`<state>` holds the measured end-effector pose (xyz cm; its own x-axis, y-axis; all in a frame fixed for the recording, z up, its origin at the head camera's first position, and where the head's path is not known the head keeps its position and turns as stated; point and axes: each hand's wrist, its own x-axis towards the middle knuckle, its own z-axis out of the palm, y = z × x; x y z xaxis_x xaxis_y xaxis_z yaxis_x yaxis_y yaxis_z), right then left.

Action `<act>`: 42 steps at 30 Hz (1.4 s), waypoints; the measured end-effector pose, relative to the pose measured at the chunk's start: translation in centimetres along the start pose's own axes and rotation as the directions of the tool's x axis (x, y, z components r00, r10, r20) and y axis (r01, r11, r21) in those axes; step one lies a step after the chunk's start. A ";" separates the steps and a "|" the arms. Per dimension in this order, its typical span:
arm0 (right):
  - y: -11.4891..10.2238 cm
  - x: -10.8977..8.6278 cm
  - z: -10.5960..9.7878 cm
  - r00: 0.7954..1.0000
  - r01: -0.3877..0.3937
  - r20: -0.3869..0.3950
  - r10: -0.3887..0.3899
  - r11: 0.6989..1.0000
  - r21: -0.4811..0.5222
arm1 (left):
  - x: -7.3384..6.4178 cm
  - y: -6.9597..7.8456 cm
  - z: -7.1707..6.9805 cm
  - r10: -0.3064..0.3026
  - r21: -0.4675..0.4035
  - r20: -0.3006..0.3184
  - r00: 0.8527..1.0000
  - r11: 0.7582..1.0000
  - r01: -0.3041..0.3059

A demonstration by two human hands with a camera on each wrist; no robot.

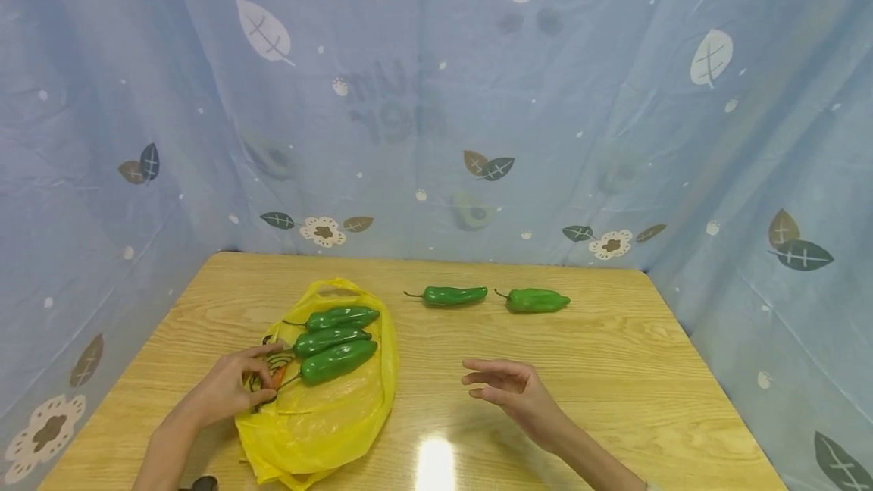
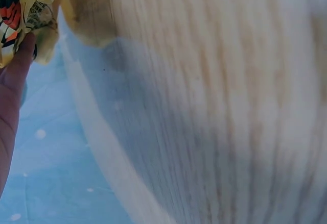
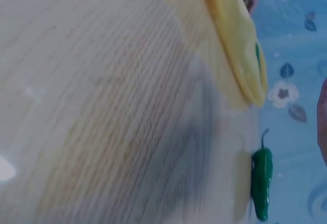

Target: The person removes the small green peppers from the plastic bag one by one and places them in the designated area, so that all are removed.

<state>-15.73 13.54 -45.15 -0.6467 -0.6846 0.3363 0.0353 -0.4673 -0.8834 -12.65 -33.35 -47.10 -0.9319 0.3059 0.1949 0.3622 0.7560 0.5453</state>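
"Checking our grip first: what have we got?"

"With our left hand (image 1: 235, 385) we pinch the printed edge (image 1: 278, 376) of the yellow plastic bag (image 1: 341, 424), thumb and fingers curled on crumpled film. Our right hand (image 1: 510, 392) hangs over the wooden table (image 1: 627, 385), fingers apart, holding nothing."

"And where do our peppers lie?"

"Three long green peppers (image 1: 332, 341) lie side by side on the bag, stems toward our left hand. Beyond it, on the table, rest one darker pepper (image 1: 455, 295) and one paler pepper (image 1: 536, 300)."

"How should it all handle?"

"The bag looks thin, light and limp, so we'd favour a gathered fold; a single layer might tear. The peppers look firm and slick; we'd take them round the thick middle, sparing those slender stems."
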 end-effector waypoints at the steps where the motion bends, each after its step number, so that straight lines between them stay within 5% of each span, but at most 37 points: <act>1: 0.3 0.2 0.0 1.000 -0.005 0.004 0.005 1.000 0.000 | 0.1 0.0 0.1 0.011 0.001 0.003 1.000 1.000 -0.011; 6: 2.2 1.1 0.5 0.996 -0.085 -0.005 0.085 0.996 -0.020 | -0.1 -0.1 0.6 0.070 0.006 0.013 0.997 0.998 -0.070; 12: 5.0 4.0 0.9 0.979 -0.201 -0.035 0.198 0.968 -0.152 | -0.4 -0.1 1.5 0.063 0.008 0.053 0.997 0.998 -0.064; 18: 8.7 7.9 0.9 0.983 -0.162 0.031 0.180 0.936 -0.313 | -0.5 -0.1 1.9 0.068 -0.024 0.044 0.997 0.997 -0.067; 21: 9.9 9.5 0.7 0.984 -0.146 0.025 0.177 0.876 -0.460 | -0.3 -0.1 2.1 0.087 -0.015 0.032 0.996 0.996 -0.086; 23: 10.1 10.6 0.7 0.985 -0.126 0.022 0.174 0.792 -0.598 | 0.2 0.1 1.9 0.082 -0.012 0.024 0.996 0.997 -0.081; 26: 9.9 12.2 0.8 0.985 -0.032 0.075 0.157 0.586 -0.810 | 0.8 0.2 1.4 0.064 -0.004 0.007 0.998 0.998 -0.064; 30: 9.8 13.9 1.8 0.963 0.142 0.209 0.168 0.341 -0.929 | 0.7 0.2 0.8 0.065 0.038 -0.024 0.998 0.997 -0.064; 38: 9.5 15.9 3.6 0.944 0.206 0.202 0.262 0.014 -0.979 | 0.9 -0.3 0.7 0.112 0.083 -0.067 0.991 0.991 -0.106; 40: 9.7 16.2 3.8 0.943 0.209 0.192 0.273 -0.032 -0.977 | 0.7 -0.5 0.8 0.118 0.101 -0.080 0.990 0.989 -0.110; 42: 10.0 16.5 3.9 0.940 0.205 0.186 0.288 -0.036 -0.978 | 0.5 -0.7 0.8 0.121 0.088 -0.083 0.989 0.990 -0.114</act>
<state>-23.06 -4.65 -47.16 -0.4558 -0.8816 0.1226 -0.8789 0.4240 -0.2186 -13.33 -33.27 -48.06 -0.8794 0.3463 0.3267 0.4665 0.7640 0.4457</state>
